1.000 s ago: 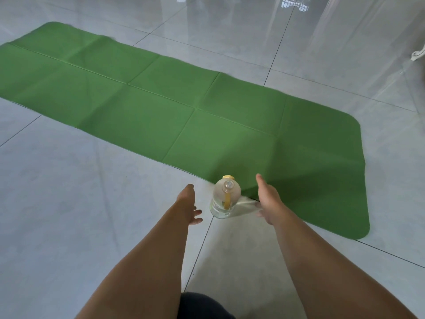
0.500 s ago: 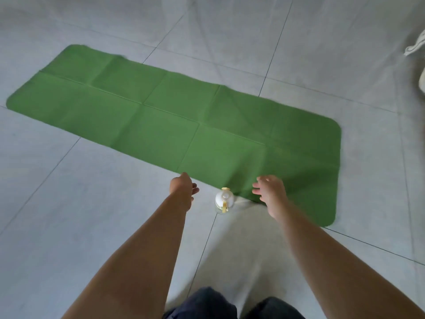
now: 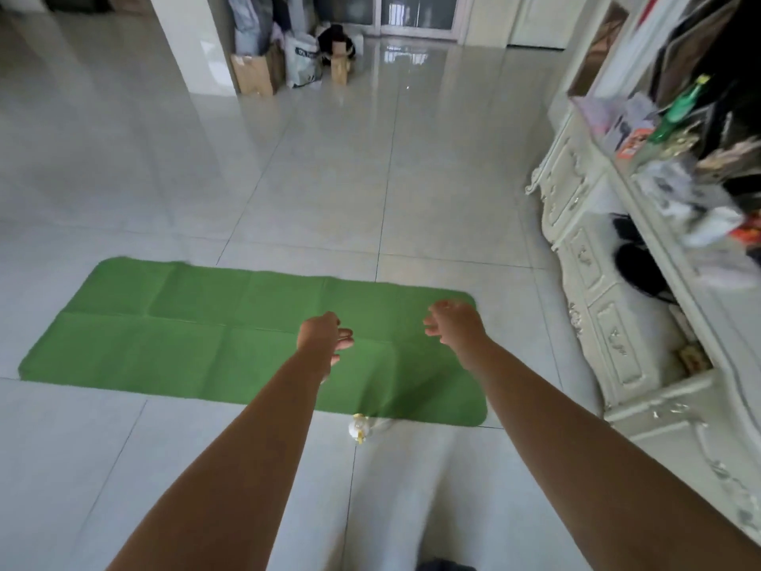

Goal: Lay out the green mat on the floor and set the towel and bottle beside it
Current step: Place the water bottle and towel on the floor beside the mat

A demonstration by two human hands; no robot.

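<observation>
Green and creased into a grid of rectangles, the mat (image 3: 164, 335) lies spread flat on the floor (image 3: 123, 179), which is laid with large glossy pale tiles. Its long sides run across our view, and its rounded right end lies near a cabinet (image 3: 597, 290).

We see the bottle (image 3: 360, 427) standing upright on the tile, right at the mat's near long edge and close to its right end. It is clear, with a yellow cap and strap. We cannot tell whether it touches the mat or stands just clear of it.

Both our arms reach forward, bare to the edge of the view. Our left hand (image 3: 325, 340) hangs in the air over the mat, its fingers loosely curled and holding nothing. Our right hand (image 3: 453, 327) hangs over the mat's right part, its fingers likewise relaxed and slightly bent, and it grips nothing. Neither hand touches the bottle, which stands nearer to us than both.

The cabinet along the right is white and ornately carved, its shelves crowded with blurred items, among them a green glass bottle (image 3: 681, 103). At the far end of the room, beside a white pillar (image 3: 189, 43), stand a cardboard box (image 3: 253, 74) and a white bag (image 3: 302, 63).
</observation>
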